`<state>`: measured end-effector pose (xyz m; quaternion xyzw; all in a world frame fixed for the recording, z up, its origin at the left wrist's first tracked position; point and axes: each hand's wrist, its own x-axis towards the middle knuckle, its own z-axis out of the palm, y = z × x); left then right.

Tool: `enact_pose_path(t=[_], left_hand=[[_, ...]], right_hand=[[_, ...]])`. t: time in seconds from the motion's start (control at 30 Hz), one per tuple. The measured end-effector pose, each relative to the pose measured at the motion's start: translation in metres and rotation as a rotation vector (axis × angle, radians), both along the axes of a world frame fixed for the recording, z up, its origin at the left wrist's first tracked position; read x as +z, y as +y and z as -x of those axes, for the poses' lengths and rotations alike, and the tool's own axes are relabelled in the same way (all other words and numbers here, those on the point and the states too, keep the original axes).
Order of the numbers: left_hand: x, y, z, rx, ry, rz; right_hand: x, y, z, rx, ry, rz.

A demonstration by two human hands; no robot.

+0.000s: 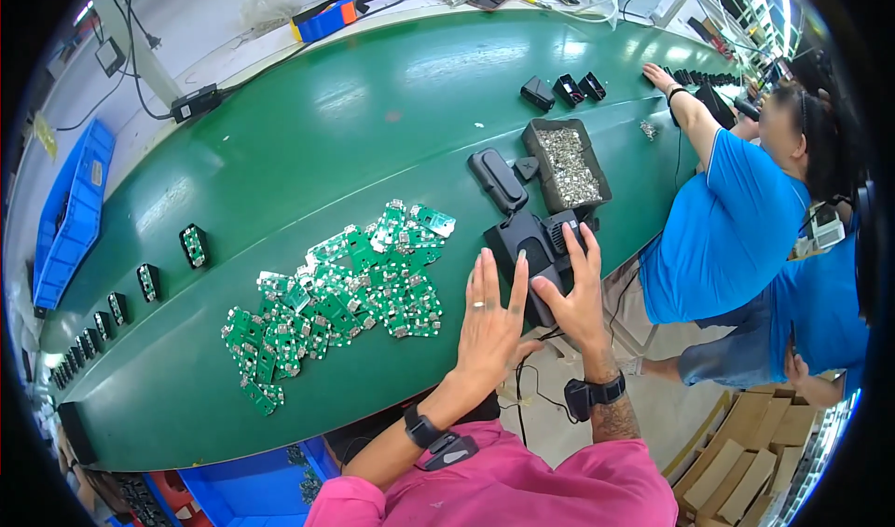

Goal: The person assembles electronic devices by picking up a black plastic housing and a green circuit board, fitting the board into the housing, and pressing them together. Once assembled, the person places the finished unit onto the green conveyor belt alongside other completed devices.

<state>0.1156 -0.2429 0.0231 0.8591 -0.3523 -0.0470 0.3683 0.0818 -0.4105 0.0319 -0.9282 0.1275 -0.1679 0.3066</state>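
Observation:
My left hand (pixel 491 322) lies with its fingers stretched out at the near left side of a black device (pixel 516 238) with a boxy body. My right hand (pixel 580 299) rests over the right part of the same device, fingers spread, thumb toward the left hand. Neither hand shows anything gripped, though the palms' undersides are hidden. Just beyond the device sits a black oval part (pixel 499 179). A dark bin (pixel 533 140) full of small metal pieces stands behind it. Left of my hands spreads a heap of green circuit boards (pixel 350 285).
Black housings with boards (pixel 194 246) line the green bench (pixel 280 173) toward the far left. More black housings (pixel 567 90) stand beyond the bin. A co-worker in a blue shirt (pixel 727 229) reaches onto the bench at right. Cardboard (pixel 746 452) lies on the floor; blue crates (pixel 70 215) stand left.

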Motion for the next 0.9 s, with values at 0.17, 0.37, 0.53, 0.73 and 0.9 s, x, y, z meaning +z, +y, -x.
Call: enact_pose_path(t=[0.17,0.37,0.53,0.73,0.9], left_hand=[[-0.011,-0.008,-0.001,0.005,-0.002,0.005],[-0.010,-0.009,0.004,0.003,0.001,0.000],[-0.012,0.000,0.003,0.046,-0.022,-0.036],[-0.013,-0.005,-0.004,0.042,0.012,0.017],[-0.009,-0.003,-0.019,0.046,0.030,0.023]], right_hand=[[-0.005,0.004,-0.003,-0.064,-0.058,-0.060],[0.000,0.009,-0.007,-0.073,-0.073,-0.025],[0.000,0.018,-0.015,-0.059,-0.076,-0.072],[0.000,0.017,-0.023,-0.076,-0.099,-0.067],[-0.001,0.020,-0.038,-0.087,-0.137,-0.089]])
